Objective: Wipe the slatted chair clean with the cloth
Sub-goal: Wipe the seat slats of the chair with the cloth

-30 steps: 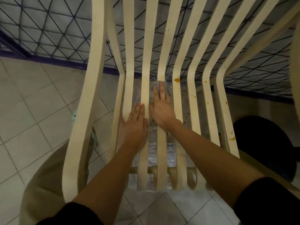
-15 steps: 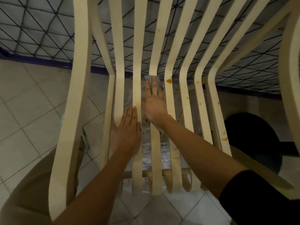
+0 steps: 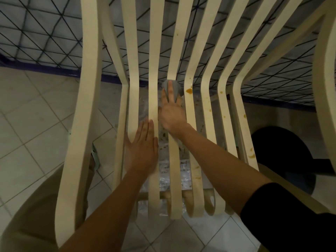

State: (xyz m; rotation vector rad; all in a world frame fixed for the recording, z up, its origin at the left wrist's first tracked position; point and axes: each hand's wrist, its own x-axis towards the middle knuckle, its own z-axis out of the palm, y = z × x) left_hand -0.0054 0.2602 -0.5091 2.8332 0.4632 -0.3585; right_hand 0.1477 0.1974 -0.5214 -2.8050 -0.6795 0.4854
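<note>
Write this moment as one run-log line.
step: wiping | right hand: presses cloth at seat's back bend | left hand: flat on chair seat | orange stain: beside cloth, unwiped

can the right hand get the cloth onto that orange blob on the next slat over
Probably yes. The right hand presses the grey cloth at one slat's bend; the orange stain sits on the neighbouring slat to its right, at similar height, with only an open gap between.
</note>
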